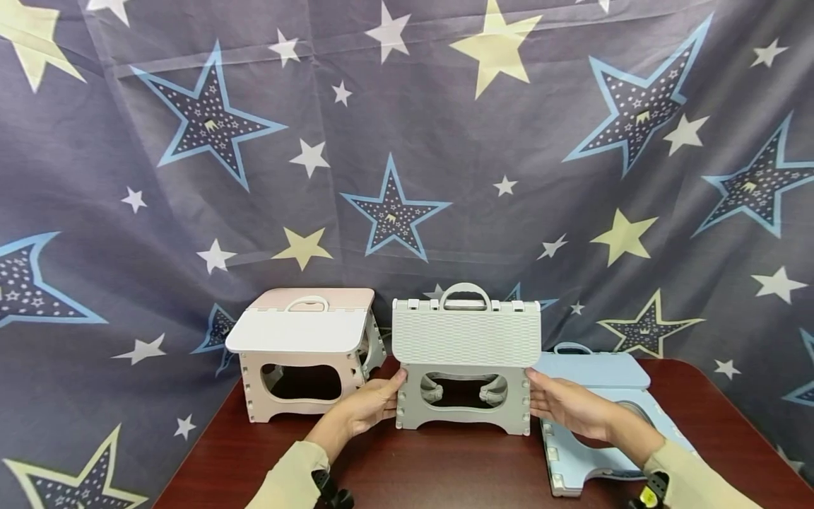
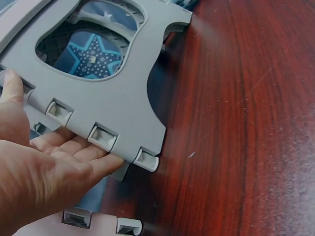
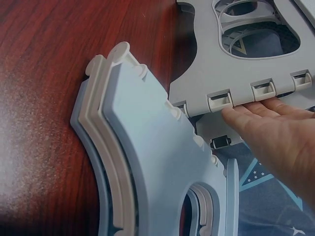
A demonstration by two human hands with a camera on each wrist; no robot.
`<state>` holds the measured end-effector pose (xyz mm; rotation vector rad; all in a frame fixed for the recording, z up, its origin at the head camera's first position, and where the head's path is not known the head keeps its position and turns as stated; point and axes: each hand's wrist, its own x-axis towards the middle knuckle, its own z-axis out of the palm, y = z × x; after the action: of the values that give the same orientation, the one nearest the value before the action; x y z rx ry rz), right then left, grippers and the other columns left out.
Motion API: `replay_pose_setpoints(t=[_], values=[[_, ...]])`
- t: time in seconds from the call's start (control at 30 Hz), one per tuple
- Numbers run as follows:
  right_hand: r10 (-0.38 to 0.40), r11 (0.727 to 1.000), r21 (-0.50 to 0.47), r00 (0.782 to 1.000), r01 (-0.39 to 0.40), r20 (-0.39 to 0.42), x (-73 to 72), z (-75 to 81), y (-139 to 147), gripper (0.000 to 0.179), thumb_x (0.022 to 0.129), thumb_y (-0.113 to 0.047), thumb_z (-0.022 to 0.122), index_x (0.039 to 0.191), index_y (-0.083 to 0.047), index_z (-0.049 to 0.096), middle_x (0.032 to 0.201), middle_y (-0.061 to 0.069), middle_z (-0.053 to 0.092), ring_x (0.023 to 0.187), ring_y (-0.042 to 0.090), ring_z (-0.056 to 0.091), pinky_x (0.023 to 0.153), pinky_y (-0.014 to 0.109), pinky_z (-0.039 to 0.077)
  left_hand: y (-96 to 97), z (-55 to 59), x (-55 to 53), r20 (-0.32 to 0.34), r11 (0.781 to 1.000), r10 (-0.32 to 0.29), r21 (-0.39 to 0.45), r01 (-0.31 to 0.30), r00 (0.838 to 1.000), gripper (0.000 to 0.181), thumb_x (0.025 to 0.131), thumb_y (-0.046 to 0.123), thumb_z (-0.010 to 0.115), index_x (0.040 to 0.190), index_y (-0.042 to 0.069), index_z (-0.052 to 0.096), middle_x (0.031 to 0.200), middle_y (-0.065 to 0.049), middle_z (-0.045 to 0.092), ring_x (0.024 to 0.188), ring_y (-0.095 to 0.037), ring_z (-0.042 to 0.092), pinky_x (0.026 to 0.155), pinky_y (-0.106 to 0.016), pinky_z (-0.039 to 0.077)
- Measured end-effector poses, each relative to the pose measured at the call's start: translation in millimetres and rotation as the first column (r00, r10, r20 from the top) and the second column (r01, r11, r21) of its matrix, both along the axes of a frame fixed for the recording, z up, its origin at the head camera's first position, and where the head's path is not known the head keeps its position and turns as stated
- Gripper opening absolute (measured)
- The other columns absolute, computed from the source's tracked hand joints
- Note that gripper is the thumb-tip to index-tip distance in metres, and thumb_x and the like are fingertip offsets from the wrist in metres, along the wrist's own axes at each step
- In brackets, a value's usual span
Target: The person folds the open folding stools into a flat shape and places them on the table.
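Observation:
A grey-green folding stool [image 1: 466, 389] stands unfolded in the middle of the table, its woven-textured top [image 1: 466, 336] tilted toward me and its loop handle [image 1: 465, 288] uppermost. My left hand [image 1: 372, 404] touches the stool's left side, thumb at the front panel's edge. In the left wrist view, the extended fingers [image 2: 81, 150] lie along the hinge edge. Opposite it, my right hand [image 1: 572, 408] has its thumb near the top right corner of the front panel. The right wrist view shows that hand's straight fingers [image 3: 266, 110] against the hinged side.
To the left stands a pink folding stool [image 1: 251, 396] with a white front flap [image 1: 295, 331]. A light blue folding stool [image 1: 559, 452], folded flatter, lies at the right. All rest on a dark red wooden table [image 1: 439, 470], with a star-patterned cloth [image 1: 407, 127] hanging behind.

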<state>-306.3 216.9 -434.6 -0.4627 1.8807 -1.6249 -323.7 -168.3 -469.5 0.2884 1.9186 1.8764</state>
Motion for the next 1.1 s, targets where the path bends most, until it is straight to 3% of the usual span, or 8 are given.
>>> replay_pose_setpoints(t=[0.13,0.27,0.67,0.93,1.1], values=[[-0.01,1.0,0.011,1.0,0.01,0.005,0.0,-0.3,-0.9,0.089,0.11,-0.051,0.022,0.15,0.021,-0.012,0.158,0.044,-0.004,0.15,0.056,0.006,0.124,0.061,0.013,1.8,-1.4,2.5,-0.01,0.999,0.04,0.035,-0.04,0.999,0.058,0.105,0.051,0.047,0.125,-0.003,0.05,0.101,0.001,0.063,0.102,-0.015,0.062,0.107,-0.046,0.043],[-0.023,1.0,0.009,1.0,0.023,0.007,0.1,-0.9,-2.0,0.089,0.11,-0.051,0.023,0.15,0.021,-0.011,0.158,0.044,-0.003,0.15,0.055,0.007,0.124,0.061,0.013,3.4,-1.6,4.8,-0.019,0.997,0.053,0.055,-0.052,0.998,0.059,0.106,0.05,0.047,0.128,-0.005,0.05,0.101,0.002,0.063,0.103,-0.015,0.062,0.11,-0.05,0.041],[-0.026,1.0,-0.001,1.0,0.026,-0.002,2.4,-3.0,-2.9,0.089,0.11,-0.052,0.022,0.15,0.022,-0.008,0.158,0.045,0.004,0.15,0.055,0.011,0.123,0.061,0.017,2.5,-1.3,9.7,-0.033,0.997,0.048,0.054,-0.046,0.998,0.064,0.107,0.048,0.044,0.134,-0.01,0.05,0.106,0.003,0.07,0.105,-0.014,0.064,0.109,-0.049,0.043],[-0.056,0.998,-0.017,0.998,0.056,0.001,2.4,-7.1,-3.3,0.09,0.11,-0.051,0.024,0.149,0.023,-0.01,0.157,0.046,-0.001,0.149,0.056,0.008,0.123,0.061,0.015,3.0,0.5,10.1,-0.03,0.998,0.046,0.05,-0.044,0.999,0.064,0.106,0.05,0.047,0.132,-0.009,0.051,0.101,0.006,0.069,0.102,-0.012,0.064,0.107,-0.048,0.044],[-0.065,0.998,-0.011,0.998,0.065,0.002,3.3,-7.4,-3.6,0.092,0.11,-0.052,0.025,0.149,0.023,-0.011,0.156,0.047,-0.001,0.149,0.057,0.008,0.123,0.062,0.016,1.9,0.0,10.3,-0.039,0.999,0.033,0.037,-0.031,0.999,0.071,0.106,0.051,0.046,0.137,-0.013,0.047,0.11,0.001,0.07,0.109,-0.016,0.064,0.112,-0.055,0.04]])
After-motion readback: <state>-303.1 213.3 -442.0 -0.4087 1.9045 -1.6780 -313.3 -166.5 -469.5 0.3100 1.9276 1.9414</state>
